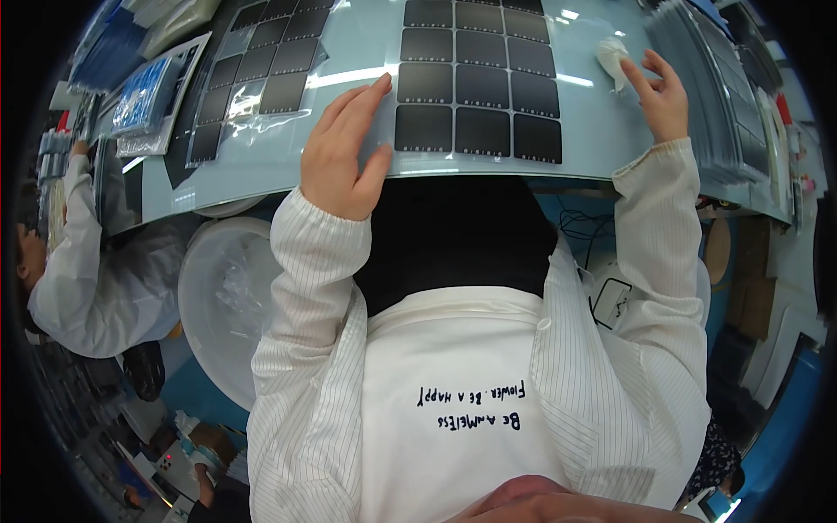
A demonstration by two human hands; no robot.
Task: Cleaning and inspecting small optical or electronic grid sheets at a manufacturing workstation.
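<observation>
Fingers (pixel 364 105) of the left hand (pixel 338 161) lie nearly together, the thumb spread apart from them; I find nothing in their hold. Those of the right hand (pixel 666 106) are loosely curled, thumb and index parted, with no object seen gripped.

Close to the near edge of the surface (pixel 362 35) I record a flat sheet of dark panels (pixel 481 84), between the two hands. It lies just right of the left fingers, which I judge the nearer; the right hand is farther off. Its long axis runs from the near edge toward the far side, where my view cuts it off. The panels are matte, near-black, round-cornered, in three columns, each with a row of small pale marks; a glossy clear margin shows around them.

Beyond the right fingertips sits a crumpled white wad (pixel 609 57), soft-looking; whether the index finger touches it I cannot confirm. Toward the surface's right edge stands a stack of clear-edged sheets (pixel 739 83). Toward the left edge I note more dark-panelled sheets (pixel 283 91) under shiny film, then a blue-and-white packet (pixel 144 96) in glossy wrap.
</observation>
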